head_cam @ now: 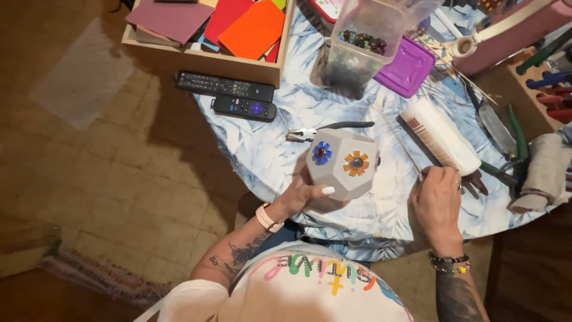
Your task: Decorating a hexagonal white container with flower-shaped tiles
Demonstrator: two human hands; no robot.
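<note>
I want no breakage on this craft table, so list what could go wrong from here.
1. The left hand holds the grey faceted box from below, near the table's edge; a slip could drop it to the floor.
2. The right hand holds a thin stick close to the white glue bottle; a nudge might roll it.
3. The clear tub of beads looks tilted and might spill.

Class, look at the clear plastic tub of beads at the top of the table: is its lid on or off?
Off. The clear tub stands open-topped, with dark beads visible inside, and the purple lid lies flat on the table beside it.
</note>
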